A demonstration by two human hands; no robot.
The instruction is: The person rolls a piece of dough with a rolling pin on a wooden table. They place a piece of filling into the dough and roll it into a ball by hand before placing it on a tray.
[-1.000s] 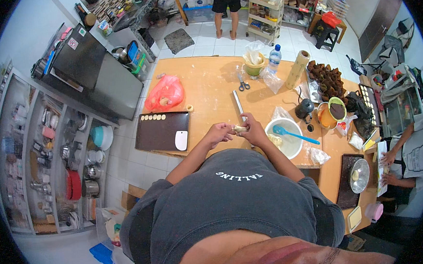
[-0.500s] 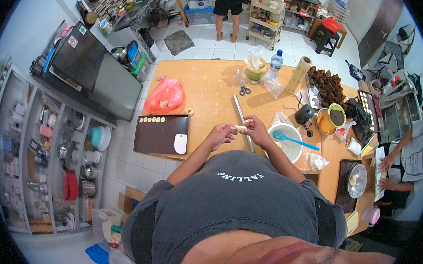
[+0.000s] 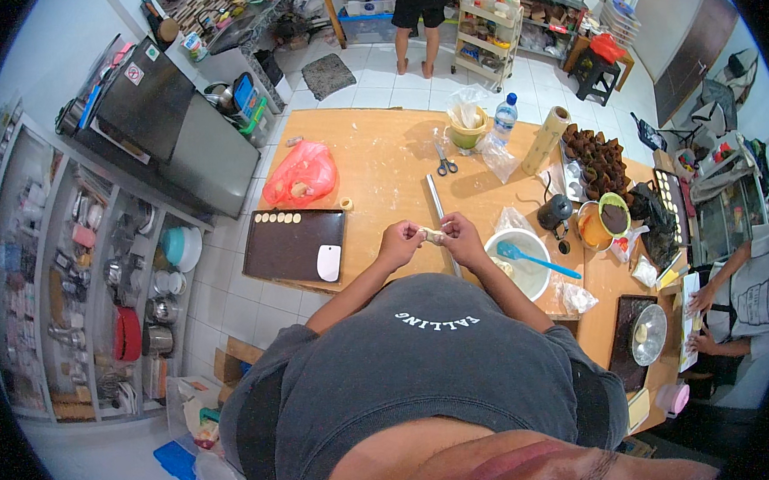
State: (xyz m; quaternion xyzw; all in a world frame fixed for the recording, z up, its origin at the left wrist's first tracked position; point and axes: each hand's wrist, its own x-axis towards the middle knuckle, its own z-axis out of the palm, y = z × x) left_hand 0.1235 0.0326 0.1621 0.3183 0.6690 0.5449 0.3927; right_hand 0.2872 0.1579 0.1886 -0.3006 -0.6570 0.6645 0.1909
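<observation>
A small pale piece of dough point(image 3: 432, 235) is held in front of my chest, above the near edge of the wooden table. My left hand point(image 3: 400, 243) grips its left end, and my right hand point(image 3: 463, 239) pinches the right end. Just beyond my hands a long metal bar point(image 3: 435, 195) lies on the table. To the left is a dark baking tray point(image 3: 286, 246), with a row of several pale dough rounds point(image 3: 277, 217) along its far edge and a white scraper point(image 3: 329, 264) on its near corner. A small pale ring-shaped piece point(image 3: 345, 204) sits beside the tray.
Right of my hands stands a white bowl point(image 3: 541, 285) with a blue spatula point(image 3: 537, 259). Scissors point(image 3: 445, 159), a water bottle point(image 3: 504, 115), a pink plastic bag point(image 3: 300, 176) and a dark jug point(image 3: 554, 212) are farther off. A co-worker's hands point(image 3: 701, 300) work at the right.
My left hand's fingers have closed in round the left end of the dough, where they were looser before. The right hand has shifted slightly and still holds the dough.
</observation>
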